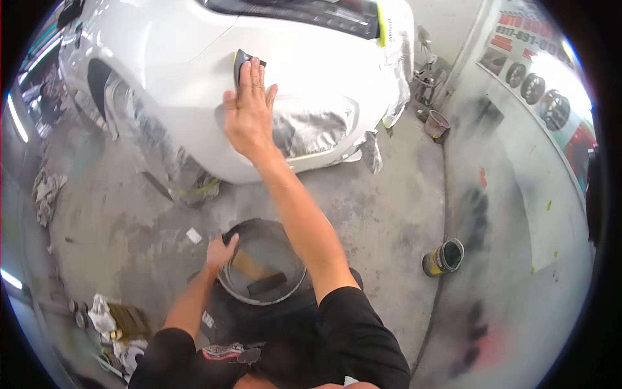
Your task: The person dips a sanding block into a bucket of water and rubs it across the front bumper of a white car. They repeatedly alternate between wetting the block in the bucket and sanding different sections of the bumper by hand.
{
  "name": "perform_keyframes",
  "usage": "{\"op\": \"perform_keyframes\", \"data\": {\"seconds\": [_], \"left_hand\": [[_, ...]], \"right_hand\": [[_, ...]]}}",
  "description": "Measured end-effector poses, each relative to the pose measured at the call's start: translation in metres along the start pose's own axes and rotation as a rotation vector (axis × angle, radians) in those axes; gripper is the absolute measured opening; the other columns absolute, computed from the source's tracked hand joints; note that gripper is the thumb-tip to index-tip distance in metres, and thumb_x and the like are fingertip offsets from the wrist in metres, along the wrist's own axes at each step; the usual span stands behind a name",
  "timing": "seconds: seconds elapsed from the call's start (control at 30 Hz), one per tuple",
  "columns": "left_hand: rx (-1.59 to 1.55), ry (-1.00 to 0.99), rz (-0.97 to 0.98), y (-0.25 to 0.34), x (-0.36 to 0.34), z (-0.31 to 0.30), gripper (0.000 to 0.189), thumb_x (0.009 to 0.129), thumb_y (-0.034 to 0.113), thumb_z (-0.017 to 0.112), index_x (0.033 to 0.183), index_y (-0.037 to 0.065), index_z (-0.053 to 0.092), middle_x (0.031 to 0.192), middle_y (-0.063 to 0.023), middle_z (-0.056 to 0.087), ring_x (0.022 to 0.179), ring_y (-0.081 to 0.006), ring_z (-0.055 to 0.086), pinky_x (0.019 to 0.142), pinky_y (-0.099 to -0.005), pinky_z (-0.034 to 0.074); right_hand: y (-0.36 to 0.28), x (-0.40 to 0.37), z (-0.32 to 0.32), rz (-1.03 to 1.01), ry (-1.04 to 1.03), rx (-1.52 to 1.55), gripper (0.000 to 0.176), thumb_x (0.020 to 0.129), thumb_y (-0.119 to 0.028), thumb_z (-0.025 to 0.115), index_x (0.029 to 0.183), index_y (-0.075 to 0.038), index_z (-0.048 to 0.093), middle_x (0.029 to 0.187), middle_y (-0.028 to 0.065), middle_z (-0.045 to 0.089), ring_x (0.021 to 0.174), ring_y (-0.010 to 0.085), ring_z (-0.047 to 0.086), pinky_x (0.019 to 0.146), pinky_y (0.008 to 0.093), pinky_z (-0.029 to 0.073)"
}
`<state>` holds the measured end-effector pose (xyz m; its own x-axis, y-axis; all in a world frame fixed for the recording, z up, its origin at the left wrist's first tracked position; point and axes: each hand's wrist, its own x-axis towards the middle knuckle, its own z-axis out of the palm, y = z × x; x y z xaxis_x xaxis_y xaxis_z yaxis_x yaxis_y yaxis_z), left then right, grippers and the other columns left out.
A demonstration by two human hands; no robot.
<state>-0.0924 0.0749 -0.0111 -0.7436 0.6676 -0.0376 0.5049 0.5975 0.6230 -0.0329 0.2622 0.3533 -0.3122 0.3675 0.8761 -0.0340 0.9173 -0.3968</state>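
My right hand (251,120) reaches out to the white car body (188,68), its fingers pressing a dark sheet like sandpaper (241,65) with a yellowish edge flat on the panel. Below it, silvery masking film (314,133) covers an opening in the bumper. My left hand (220,251) is closed on the left rim of a round dark bucket (295,290) between my legs. In the bucket's cloudy water are a tan strip (249,264) and a black block (267,283). The fingers on the rim are partly hidden.
On the concrete floor to the right stands an open can (435,262), with a small bucket (437,123) by the wall farther off. Masking film (152,149) wraps the wheel area. A white scrap (194,235) and a crumpled cloth (48,191) lie left. Clutter (126,321) sits lower left.
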Motion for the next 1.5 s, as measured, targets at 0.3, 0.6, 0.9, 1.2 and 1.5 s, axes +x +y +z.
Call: {"op": "perform_keyframes", "data": {"seconds": [0.3, 0.6, 0.9, 1.2, 1.5], "left_hand": [[-0.158, 0.460, 0.368, 0.037, -0.035, -0.023, 0.042, 0.094, 0.037, 0.064, 0.113, -0.001, 0.064, 0.100, -0.0188, 0.065, 0.098, -0.0340, 0.060, 0.085, -0.0435, 0.047], [-1.208, 0.249, -0.055, 0.097, -0.058, 0.001, 0.029, 0.098, 0.032, 0.064, 0.095, 0.003, 0.067, 0.083, 0.0004, 0.063, 0.079, -0.0078, 0.057, 0.076, -0.0265, 0.045], [-0.974, 0.356, -0.039, 0.076, -0.061, 0.019, 0.019, 0.094, 0.020, 0.067, 0.087, 0.003, 0.067, 0.079, -0.0039, 0.063, 0.069, -0.0131, 0.056, 0.065, -0.0284, 0.044], [0.083, -0.039, 0.710, 0.042, -0.074, 0.002, 0.038, 0.084, 0.022, 0.068, 0.120, 0.010, 0.066, 0.125, -0.0098, 0.059, 0.125, -0.0323, 0.049, 0.104, -0.0521, 0.036], [-0.089, 0.109, -0.022, -0.023, 0.000, 0.011, 0.069, 0.092, 0.033, 0.064, 0.147, 0.002, 0.037, 0.131, -0.0330, 0.050, 0.124, -0.0504, 0.046, 0.108, -0.0515, 0.037]], "right_hand": [[0.023, -0.210, -0.027, 1.169, 0.114, 1.707, 0.040, 0.106, -0.033, 0.046, 0.128, -0.002, 0.054, 0.126, 0.0150, 0.060, 0.122, 0.0300, 0.056, 0.102, 0.0586, 0.046], [0.031, -0.293, 0.002, 1.426, -0.014, 1.117, 0.020, 0.095, -0.016, 0.067, 0.110, -0.004, 0.063, 0.105, 0.0077, 0.069, 0.093, 0.0251, 0.068, 0.081, 0.0485, 0.058], [0.054, -0.347, 0.010, 1.472, -0.025, 0.797, 0.037, 0.092, -0.025, 0.072, 0.118, -0.002, 0.059, 0.109, 0.0081, 0.067, 0.092, 0.0216, 0.065, 0.080, 0.0420, 0.056], [0.063, -0.386, 0.018, 1.717, -0.009, 1.017, 0.043, 0.099, -0.039, 0.059, 0.116, 0.000, 0.057, 0.115, 0.0106, 0.062, 0.101, 0.0243, 0.061, 0.086, 0.0415, 0.051], [0.132, -0.444, 0.074, 0.651, -0.875, -0.375, 0.058, 0.088, -0.015, 0.059, 0.141, 0.000, 0.039, 0.135, 0.0299, 0.051, 0.125, 0.0431, 0.053, 0.105, 0.0492, 0.043]]}}
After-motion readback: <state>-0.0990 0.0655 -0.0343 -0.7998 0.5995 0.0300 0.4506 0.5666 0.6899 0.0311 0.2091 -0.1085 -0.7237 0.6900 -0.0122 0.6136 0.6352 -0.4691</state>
